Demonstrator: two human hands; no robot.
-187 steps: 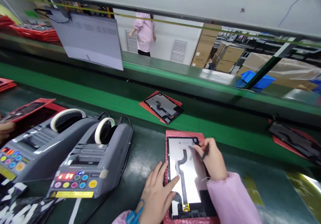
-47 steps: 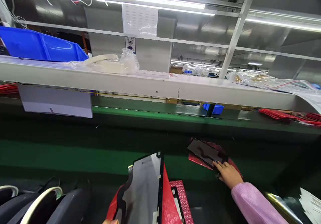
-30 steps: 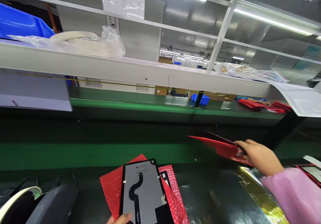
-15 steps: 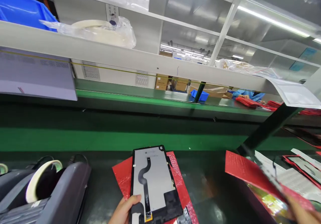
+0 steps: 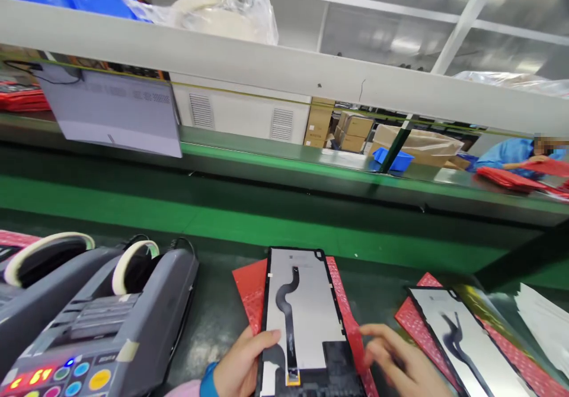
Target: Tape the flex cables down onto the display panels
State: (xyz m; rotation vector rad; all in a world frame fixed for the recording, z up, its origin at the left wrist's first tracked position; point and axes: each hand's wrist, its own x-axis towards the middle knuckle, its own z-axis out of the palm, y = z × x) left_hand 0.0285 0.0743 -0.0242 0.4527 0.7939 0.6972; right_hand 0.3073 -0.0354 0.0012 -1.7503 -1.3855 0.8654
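left hand (image 5: 242,366): thumb hooked over the left edge of the display panel (image 5: 304,320), gripping it
right hand (image 5: 400,364): blurry, fingers loosely spread beside the panel, holding nothing
panel: lying on red bubble wrap (image 5: 249,290)
writing: too small to read, honestly

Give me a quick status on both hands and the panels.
Left hand grips the centre display panel by its left edge. Right hand open, blurred, between it and the second panel. Tape dispenser sits to the left.
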